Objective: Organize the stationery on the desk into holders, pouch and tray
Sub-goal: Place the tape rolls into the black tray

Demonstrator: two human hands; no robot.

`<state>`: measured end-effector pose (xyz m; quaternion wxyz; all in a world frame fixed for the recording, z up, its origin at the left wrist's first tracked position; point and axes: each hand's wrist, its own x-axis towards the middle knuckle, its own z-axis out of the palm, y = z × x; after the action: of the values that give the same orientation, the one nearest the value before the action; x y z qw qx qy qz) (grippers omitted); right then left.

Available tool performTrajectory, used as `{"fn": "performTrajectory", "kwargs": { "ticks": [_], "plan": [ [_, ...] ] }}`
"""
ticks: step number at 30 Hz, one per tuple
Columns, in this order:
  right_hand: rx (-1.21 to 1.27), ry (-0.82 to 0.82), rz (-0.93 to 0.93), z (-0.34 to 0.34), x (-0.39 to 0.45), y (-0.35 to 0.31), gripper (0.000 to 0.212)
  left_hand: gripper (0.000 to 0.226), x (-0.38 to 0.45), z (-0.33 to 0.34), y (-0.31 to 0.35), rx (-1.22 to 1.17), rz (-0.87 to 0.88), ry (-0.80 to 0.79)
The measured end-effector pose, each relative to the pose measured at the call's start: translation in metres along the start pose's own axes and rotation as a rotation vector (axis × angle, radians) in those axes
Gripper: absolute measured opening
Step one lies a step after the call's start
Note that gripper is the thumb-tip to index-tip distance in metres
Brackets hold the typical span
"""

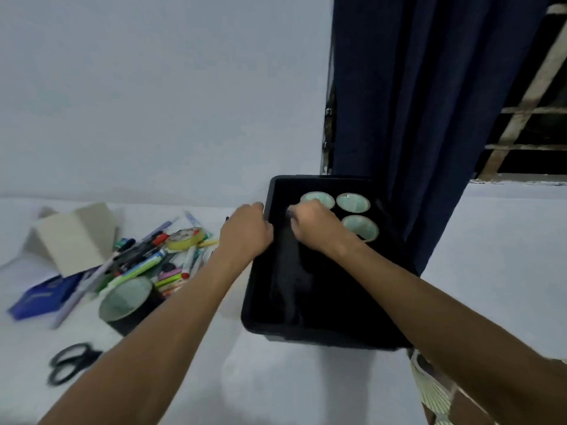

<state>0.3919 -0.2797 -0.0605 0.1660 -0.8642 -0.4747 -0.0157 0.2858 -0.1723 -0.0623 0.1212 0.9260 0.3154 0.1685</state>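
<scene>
Gripping the black tray's [322,329] left rim, the left hand [245,233] steadies it; the right hand [313,227] curls inside beside 3 holders [352,202], its hold unclear.

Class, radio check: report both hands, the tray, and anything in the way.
Left hand grips tray rim. Right hand curled inside tray; grip contents unclear. Three holders in tray. Pens unsorted, left.
</scene>
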Motion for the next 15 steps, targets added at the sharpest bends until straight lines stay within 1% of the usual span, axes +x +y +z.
{"fn": "performTrajectory", "kwargs": {
  "ticks": [3, 5, 7, 9, 13, 15],
  "plan": [
    [0.046, -0.023, -0.097, 0.004, 0.018, -0.016, 0.028, 0.035, -0.003, -0.016, -0.02, 0.009, -0.05, -0.026],
    [0.112, -0.089, -0.225, 0.013, 0.036, -0.051, 0.033, 0.033, -0.018, -0.036, -0.058, 0.04, -0.169, 0.004],
    [0.126, -0.164, -0.315, 0.022, 0.05, -0.082, 0.033, 0.027, -0.034, -0.052, -0.092, 0.078, -0.259, 0.009],
    [0.109, -0.234, -0.377, 0.036, 0.063, -0.107, 0.031, 0.027, -0.055, -0.064, -0.117, 0.131, -0.312, -0.019],
    [0.058, -0.322, -0.392, 0.066, 0.079, -0.133, 0.032, 0.042, -0.091, -0.072, -0.144, 0.074, -0.44, -0.108],
    [0.024, -0.358, -0.375, 0.082, 0.084, -0.14, 0.032, 0.048, -0.105, -0.067, -0.155, 0.031, -0.451, -0.148]
  ]
}}
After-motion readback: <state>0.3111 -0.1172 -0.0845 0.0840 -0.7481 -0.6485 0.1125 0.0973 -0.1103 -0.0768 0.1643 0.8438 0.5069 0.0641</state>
